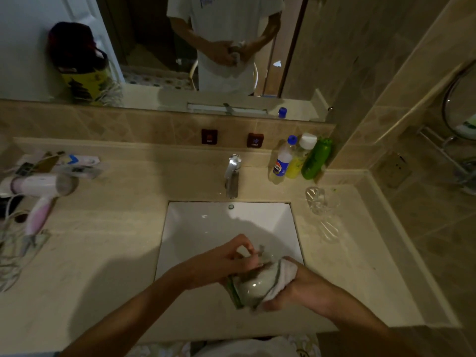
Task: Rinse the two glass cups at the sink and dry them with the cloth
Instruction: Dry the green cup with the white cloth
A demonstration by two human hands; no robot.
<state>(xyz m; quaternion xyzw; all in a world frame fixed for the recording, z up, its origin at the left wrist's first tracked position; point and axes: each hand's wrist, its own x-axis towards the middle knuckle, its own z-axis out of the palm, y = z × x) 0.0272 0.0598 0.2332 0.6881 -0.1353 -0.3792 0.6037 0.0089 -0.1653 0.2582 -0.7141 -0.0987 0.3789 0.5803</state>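
Over the front of the white sink, both hands work on one glass cup wrapped in a white cloth with a green edge. My right hand grips the cloth around the cup from the right. My left hand pinches a fold of the cloth at the cup's upper end. The second glass cup stands on the counter to the right of the sink, apart from both hands.
A chrome tap stands behind the basin, with no water visible. Three bottles stand at the back right. A pink hair dryer and its cord lie on the left counter. A mirror runs along the wall.
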